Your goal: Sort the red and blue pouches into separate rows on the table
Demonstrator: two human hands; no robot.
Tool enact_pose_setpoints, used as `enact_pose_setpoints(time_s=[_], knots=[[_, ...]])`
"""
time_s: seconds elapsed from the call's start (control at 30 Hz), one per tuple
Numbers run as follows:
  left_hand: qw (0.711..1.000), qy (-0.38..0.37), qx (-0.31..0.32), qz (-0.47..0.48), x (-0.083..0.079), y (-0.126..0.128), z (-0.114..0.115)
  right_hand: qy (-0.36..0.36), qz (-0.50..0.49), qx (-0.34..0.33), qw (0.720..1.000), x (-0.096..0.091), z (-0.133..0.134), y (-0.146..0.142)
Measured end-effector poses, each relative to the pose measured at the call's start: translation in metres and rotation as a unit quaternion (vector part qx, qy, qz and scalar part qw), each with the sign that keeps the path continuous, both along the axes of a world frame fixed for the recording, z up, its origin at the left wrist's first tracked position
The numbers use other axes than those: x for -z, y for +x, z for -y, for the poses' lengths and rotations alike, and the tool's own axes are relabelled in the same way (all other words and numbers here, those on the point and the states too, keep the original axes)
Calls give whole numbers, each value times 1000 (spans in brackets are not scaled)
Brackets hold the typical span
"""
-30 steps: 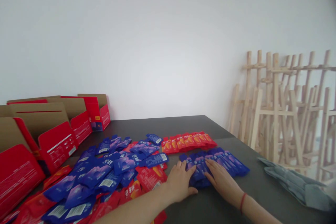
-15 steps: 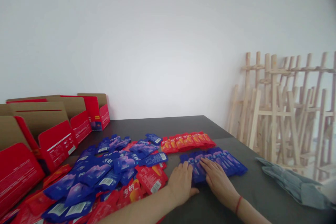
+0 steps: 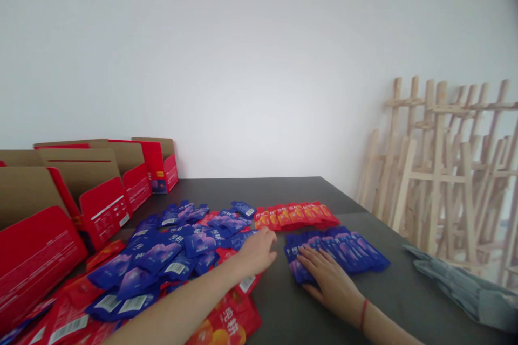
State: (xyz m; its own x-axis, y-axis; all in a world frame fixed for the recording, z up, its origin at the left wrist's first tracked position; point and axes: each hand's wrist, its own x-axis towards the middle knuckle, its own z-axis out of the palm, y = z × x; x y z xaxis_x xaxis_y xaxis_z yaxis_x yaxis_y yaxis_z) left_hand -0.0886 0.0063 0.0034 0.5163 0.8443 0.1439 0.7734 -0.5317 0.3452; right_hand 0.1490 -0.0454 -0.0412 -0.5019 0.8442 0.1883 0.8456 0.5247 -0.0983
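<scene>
A neat row of blue sachets [image 3: 343, 248] lies on the dark table [image 3: 283, 188], with a row of red sachets [image 3: 297, 214] just behind it. My right hand [image 3: 326, 277] rests flat and open on the near left end of the blue row. My left hand [image 3: 256, 250] reaches left over the edge of a loose heap of blue and red sachets [image 3: 170, 259], fingers slightly curled above a blue one; nothing is visibly held.
Open red cardboard display boxes [image 3: 105, 210] stand along the left side of the table. A folded grey cloth [image 3: 457, 283] lies at the right edge. Wooden easels [image 3: 441, 172] lean against the wall on the right.
My left hand has left the blue row and moved left to the loose heap. My right hand stays flat on the row. The view has shifted a little.
</scene>
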Motion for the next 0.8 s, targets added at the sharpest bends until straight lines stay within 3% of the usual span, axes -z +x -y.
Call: enact_pose_setpoints(time_s=[0.07, 0.2, 0.37, 0.57, 0.67, 0.8], knots=[[997, 44, -50, -44, -3, -21, -12, -1, 7, -3, 1000, -2, 0, 0], [987, 69, -79, -125, 7, -43, -22, 5, 15, -13, 1000, -5, 0, 0], [983, 87, -64, -150, 17, -43, -15, 43, 38, -46, 997, -2, -1, -1], [984, 83, -54, -151, 3, -45, -7, 20, 52, -61, 997, 0, 1, -3], [987, 82, -46, -129, -9, -48, 0, 18, 4, -44, 999, -3, 0, -8], [999, 32, 3, -15, -19, -52, 10, 32, -168, 33, 985, -16, -2, -35]])
